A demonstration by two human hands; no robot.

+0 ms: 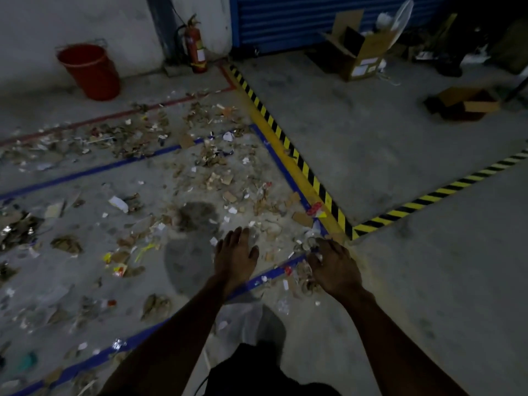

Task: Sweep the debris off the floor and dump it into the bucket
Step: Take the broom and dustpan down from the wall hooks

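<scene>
My left hand (235,254) hovers low over the floor (385,155) near the bottom centre of the frame, fingers straight and together, holding nothing. My right hand (333,270) sits just to its right with the fingers curled down into a small heap of debris (307,247) by the corner of the blue tape line (268,277); scraps seem bunched under them, though I cannot tell how firmly I have them. The rest of the litter, torn cardboard, paper bits and wrappers, spreads across the left and middle of the frame. The red bucket (91,71) stands well apart in the upper left by the wall, and from this angle I cannot see into it. That distance is my worry: a loose bare-handed scoop would likely shed light pieces on the way over, and thin flat scraps may slip between my fingers. Sharp bits could be hiding in the pile, and the dim light makes them hard to spot. At the upper right an open cardboard box (361,57) holds white and clear packing stuff; a smaller flat box (464,102) lies further right, its contents unclear.
</scene>
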